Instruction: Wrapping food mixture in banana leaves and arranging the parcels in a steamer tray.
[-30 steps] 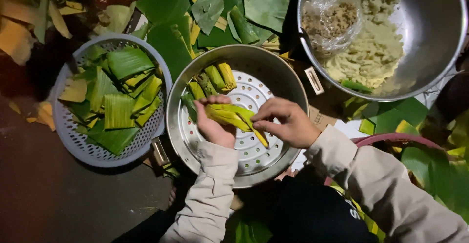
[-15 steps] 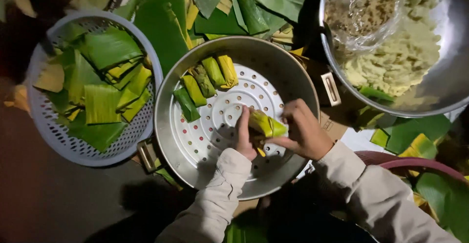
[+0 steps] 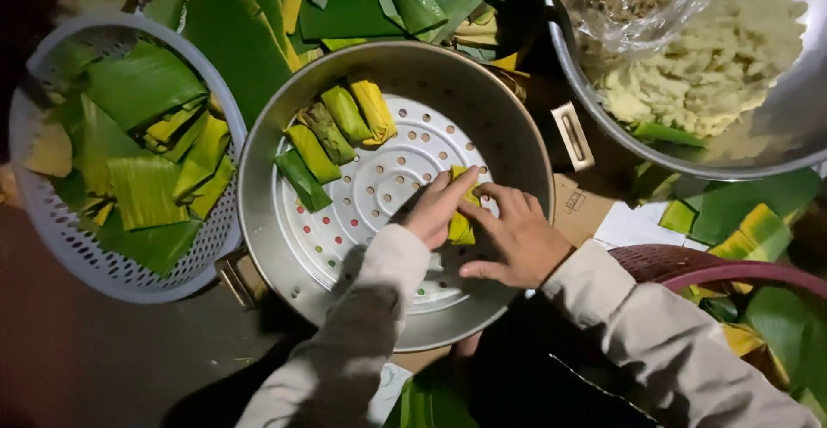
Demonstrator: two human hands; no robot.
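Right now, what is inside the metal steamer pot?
The steamer pot holds a perforated tray, four leaf-wrapped parcels in a row, and a fifth parcel between both hands. The hands cover most of that one.

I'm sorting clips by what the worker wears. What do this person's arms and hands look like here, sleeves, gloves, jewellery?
Both arms are covered by long, loose sleeves of a light beige-grey fabric, softly wrinkled, ending at the wrists with plain cuffs. The left hand and right hand are bare: no gloves. No rings, watch or bracelets show from this view. The sleeves carry no visible pattern or markings.
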